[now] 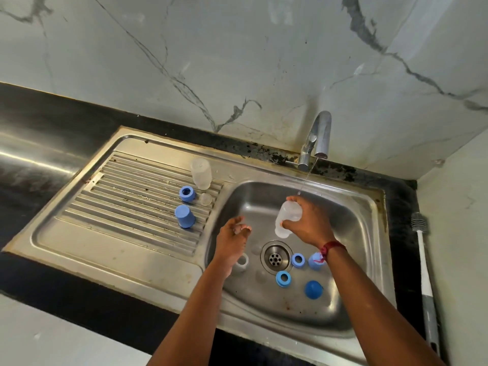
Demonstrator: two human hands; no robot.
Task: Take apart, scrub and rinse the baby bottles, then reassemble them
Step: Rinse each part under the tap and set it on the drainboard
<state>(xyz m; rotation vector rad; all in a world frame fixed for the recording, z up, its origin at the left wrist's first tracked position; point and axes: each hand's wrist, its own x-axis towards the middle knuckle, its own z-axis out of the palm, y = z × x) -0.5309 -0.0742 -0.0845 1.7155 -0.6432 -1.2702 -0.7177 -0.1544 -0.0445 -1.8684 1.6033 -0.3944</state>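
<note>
Stainless steel takes up most of the scene: a sink basin (369,233) with a ribbed drainboard (132,196) joined to it, set into a black counter (39,109) under a white wall (237,62) veined with grey. The seam behind the tap (318,138) is stained and flaking.

The right hand (306,223) grips a clear bottle (289,216) over the basin, fingers wrapped round its body, tilted with one end up. A thin stream of water (307,175) falls from the tap and lands just above that hand's fingertips. A red thread (331,247) circles its wrist.

The left hand (232,239) hangs beside it, a little apart, fingers loosely bent and holding nothing.

Below both hands, on the basin floor around the drain (276,257), lie two blue rings (298,260) (283,279), a blue cap (313,289), another blue piece (315,261) partly hidden under the right wrist, and a clear piece (241,262) just by the left wrist.

Out past the left hand, on the drainboard, stand a second clear bottle (200,173), a blue collar (187,193), a clear teat (205,199) and an upturned blue cover (184,216).

Beyond the right arm, a bottle brush (423,260) lies on the counter against the side wall.
</note>
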